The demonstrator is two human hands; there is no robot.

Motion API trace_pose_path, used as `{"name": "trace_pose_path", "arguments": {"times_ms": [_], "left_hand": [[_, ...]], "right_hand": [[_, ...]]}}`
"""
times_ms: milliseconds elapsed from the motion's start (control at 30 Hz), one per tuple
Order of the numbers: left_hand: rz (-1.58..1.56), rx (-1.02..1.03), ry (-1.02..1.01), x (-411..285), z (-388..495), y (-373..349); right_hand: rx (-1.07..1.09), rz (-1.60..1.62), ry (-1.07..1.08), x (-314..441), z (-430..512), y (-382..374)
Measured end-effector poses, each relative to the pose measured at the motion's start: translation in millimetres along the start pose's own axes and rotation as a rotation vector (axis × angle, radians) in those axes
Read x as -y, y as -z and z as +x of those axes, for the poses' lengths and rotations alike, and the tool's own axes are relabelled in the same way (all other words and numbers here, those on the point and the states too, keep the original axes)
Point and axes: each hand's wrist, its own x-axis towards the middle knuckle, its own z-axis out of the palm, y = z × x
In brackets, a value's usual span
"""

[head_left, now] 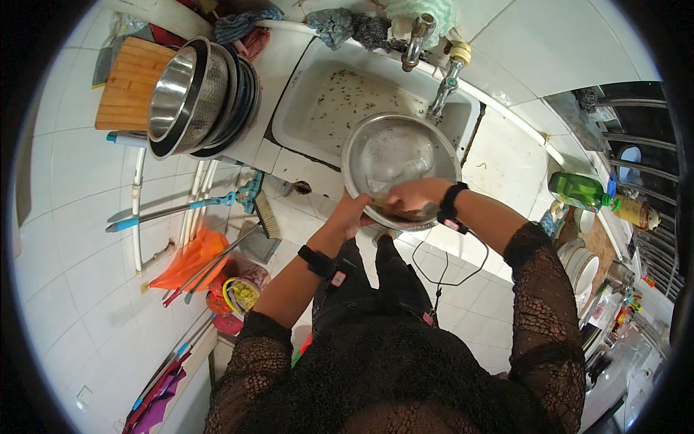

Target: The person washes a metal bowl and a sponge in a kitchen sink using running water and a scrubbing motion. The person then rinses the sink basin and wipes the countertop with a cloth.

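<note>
A round stainless steel basin (360, 149) is tilted over the front edge of a white ceramic sink (295, 116). Soapy foam wets its inside. My left hand (351, 215) grips the basin's near left rim, thumb on the inner side. Inside the near part of the basin is my right hand (415, 194), its fingers curled and pressed to the wall. Something pale and blurred shows by those fingers; whether it is a scrubbing pad or cloth I cannot tell. Small green scraps (347, 89) lie scattered over the sink's bottom.
A metal tap (449, 84) rises behind the basin. Stacked metal bowls (211, 97) and a wooden cutting board (127, 84) stand left of the sink. On the right are a green bottle (577, 191) and white bowls (580, 271). A broom (265, 214) leans at lower left.
</note>
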Motion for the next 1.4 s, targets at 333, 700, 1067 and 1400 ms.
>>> {"name": "trace_pose_path", "arguments": {"times_ms": [333,700,1067,1400], "left_hand": [[-0.031,-0.034,-0.029,14,3,2],[0.012,0.07,-0.03,-6,0,0],[0.053,0.114,0.016,3,8,10],[-0.408,0.267,0.226,-6,15,36]], "right_hand": [[-0.746,-0.071,-0.313,-40,60,40],[-0.9,0.252,0.254,58,29,16],[-1.063,0.198,-0.04,44,66,45],[-0.601,0.273,-0.052,74,-6,-32]]}}
